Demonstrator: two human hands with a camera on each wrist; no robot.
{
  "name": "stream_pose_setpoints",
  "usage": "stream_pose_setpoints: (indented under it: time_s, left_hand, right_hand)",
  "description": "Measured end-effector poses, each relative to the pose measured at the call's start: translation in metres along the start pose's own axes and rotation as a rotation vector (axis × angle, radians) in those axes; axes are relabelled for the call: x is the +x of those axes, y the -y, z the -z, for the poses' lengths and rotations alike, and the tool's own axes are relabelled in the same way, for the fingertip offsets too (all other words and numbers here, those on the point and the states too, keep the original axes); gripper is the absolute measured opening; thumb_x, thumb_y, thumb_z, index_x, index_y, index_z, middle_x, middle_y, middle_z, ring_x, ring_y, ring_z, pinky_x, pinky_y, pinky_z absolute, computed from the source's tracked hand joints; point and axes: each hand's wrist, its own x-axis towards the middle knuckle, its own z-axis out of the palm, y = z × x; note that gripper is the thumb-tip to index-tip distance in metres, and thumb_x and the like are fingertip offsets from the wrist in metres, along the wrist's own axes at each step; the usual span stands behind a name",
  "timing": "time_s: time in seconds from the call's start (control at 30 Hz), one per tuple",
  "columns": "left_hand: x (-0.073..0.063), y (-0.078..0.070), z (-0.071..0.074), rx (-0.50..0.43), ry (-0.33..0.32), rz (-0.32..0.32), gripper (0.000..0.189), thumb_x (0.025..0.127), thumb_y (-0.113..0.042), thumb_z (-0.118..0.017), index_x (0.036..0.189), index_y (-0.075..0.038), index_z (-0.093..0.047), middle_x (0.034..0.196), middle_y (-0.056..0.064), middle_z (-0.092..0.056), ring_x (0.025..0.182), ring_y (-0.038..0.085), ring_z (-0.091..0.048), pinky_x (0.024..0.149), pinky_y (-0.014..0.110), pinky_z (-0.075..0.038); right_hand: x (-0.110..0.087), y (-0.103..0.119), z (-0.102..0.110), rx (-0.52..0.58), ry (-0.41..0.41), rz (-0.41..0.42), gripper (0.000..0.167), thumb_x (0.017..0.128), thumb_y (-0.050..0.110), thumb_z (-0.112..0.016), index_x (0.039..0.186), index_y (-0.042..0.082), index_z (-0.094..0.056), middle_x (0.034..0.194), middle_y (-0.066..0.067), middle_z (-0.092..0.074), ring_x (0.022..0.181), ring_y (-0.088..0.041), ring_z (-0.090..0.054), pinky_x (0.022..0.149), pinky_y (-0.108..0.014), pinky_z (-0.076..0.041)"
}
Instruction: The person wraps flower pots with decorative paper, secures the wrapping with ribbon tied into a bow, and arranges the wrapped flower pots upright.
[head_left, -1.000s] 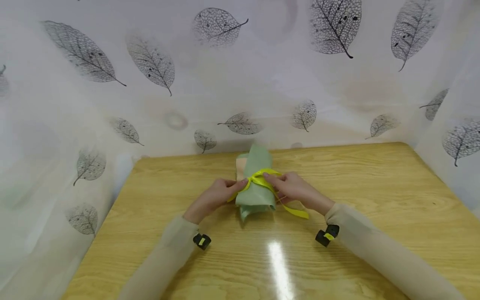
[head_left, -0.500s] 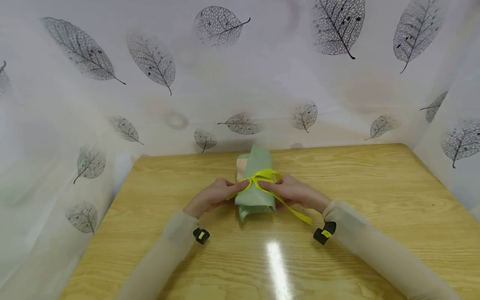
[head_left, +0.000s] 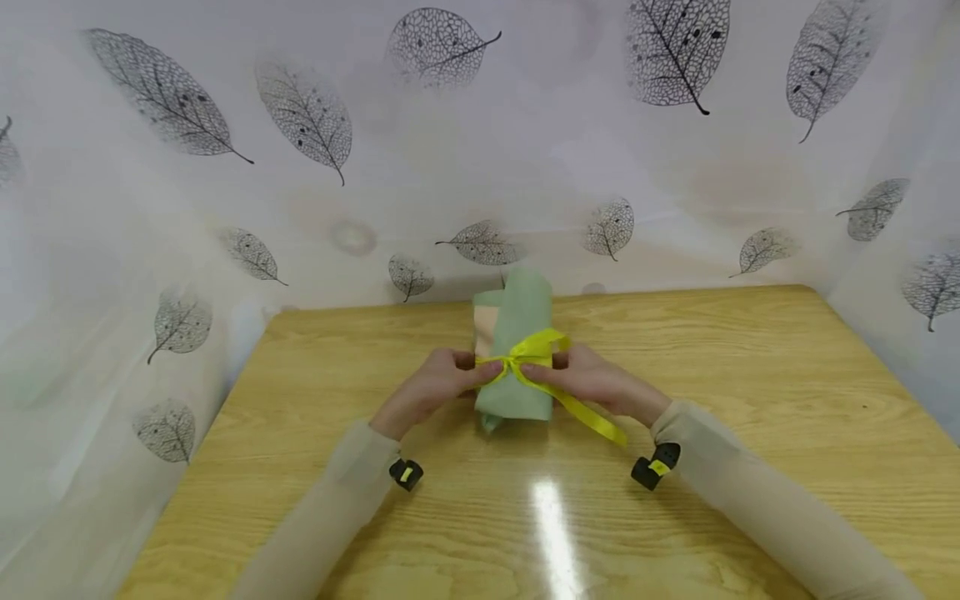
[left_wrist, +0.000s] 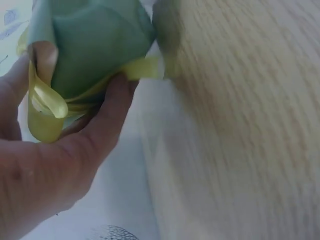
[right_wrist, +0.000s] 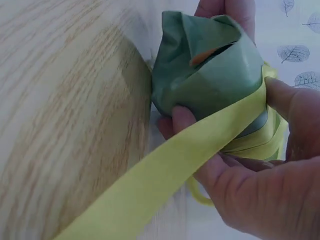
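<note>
A bundle wrapped in sage-green paper (head_left: pixel 527 312), with a peach layer showing at its left, is held between both hands near the table's back edge. Yellow ribbon (head_left: pixel 588 417) circles its middle, tied in a bow on top; one long tail trails to the lower right. My left hand (head_left: pixel 431 385) grips the left side, thumb beside the knot. From the right, my right hand (head_left: pixel 600 382) grips it too, thumb on the ribbon near the knot. In the left wrist view, a ribbon loop (left_wrist: pixel 47 100) hangs by the palm. The right wrist view shows the folded paper end (right_wrist: pixel 215 75).
The wooden table (head_left: pixel 450 517) runs under both forearms, with a bright light reflection near its front. Behind and beside it hangs a pale curtain (head_left: pixel 525 142) printed with dark leaf skeletons. Small black devices (head_left: pixel 656 467) sit at both wrists.
My right thumb has moved left along the ribbon toward the knot. The bundle's far end has risen in the head view, and the ribbon tail has shifted slightly.
</note>
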Motion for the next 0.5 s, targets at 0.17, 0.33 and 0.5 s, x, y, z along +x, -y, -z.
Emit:
stream_pose_setpoints:
  time_s: [0.17,0.33,0.5]
  left_hand:
    - [-0.001,-0.003,-0.006,0.078,-0.084,-0.104,0.056,0.086,-0.038,-0.084,0.131,-0.008,-0.066,0.126,0.005,-0.071,0.115,0.02,-0.067,0.098,0.037,-0.057]
    - [0.0,-0.008,-0.011,0.086,-0.154,-0.184,0.072,0.08,-0.028,-0.09,0.141,-0.007,-0.057,0.137,0.008,-0.065,0.127,0.027,-0.063,0.106,0.041,-0.053]
    - [0.001,-0.008,-0.014,0.105,-0.187,-0.268,0.07,0.076,-0.015,-0.092,0.135,-0.007,-0.056,0.135,0.01,-0.062,0.127,0.031,-0.063,0.104,0.041,-0.054]
  right_hand:
    - [-0.004,-0.002,0.003,-0.089,-0.023,0.143,0.042,0.098,0.032,-0.07,0.128,0.004,-0.063,0.121,-0.013,-0.071,0.11,-0.02,-0.066,0.095,-0.033,-0.054]
    - [-0.007,0.003,0.01,-0.179,-0.09,0.238,0.036,0.093,0.024,-0.077,0.123,0.006,-0.067,0.118,-0.012,-0.074,0.11,-0.025,-0.07,0.096,-0.04,-0.057]
    - [-0.007,0.006,0.013,-0.22,-0.151,0.314,0.04,0.09,0.016,-0.08,0.125,0.007,-0.064,0.124,-0.013,-0.07,0.12,-0.032,-0.067,0.101,-0.043,-0.056]
